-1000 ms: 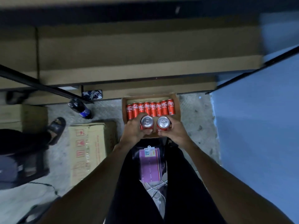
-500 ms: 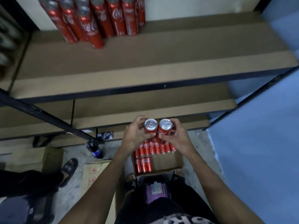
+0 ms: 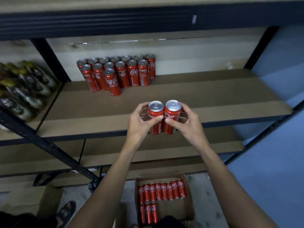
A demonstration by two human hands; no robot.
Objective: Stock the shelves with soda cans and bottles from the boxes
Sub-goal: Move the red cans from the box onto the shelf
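Brown shelf boards on a dark metal frame are filling most of the view, with a blue wall (image 3: 271, 162) running down the right side. Near the centre, the left hand (image 3: 139, 124) is gripping the left-hand can (image 3: 155, 127), fingers and thumb curling round its red side. The right hand (image 3: 189, 124) is gripping the right-hand can (image 3: 171, 112) the same way. Both are being held upright, touching side by side, just over the front edge of the middle shelf (image 3: 213, 96). Farther back on that shelf, at upper centre, a cluster of red cans (image 3: 121, 74) is standing in rows. Dark bottles (image 3: 24, 89) are showing blurred at the upper left. At bottom centre an open cardboard box (image 3: 189, 209) is sitting on the floor, with more boxed cans (image 3: 162, 191) lying inside it in two rows.
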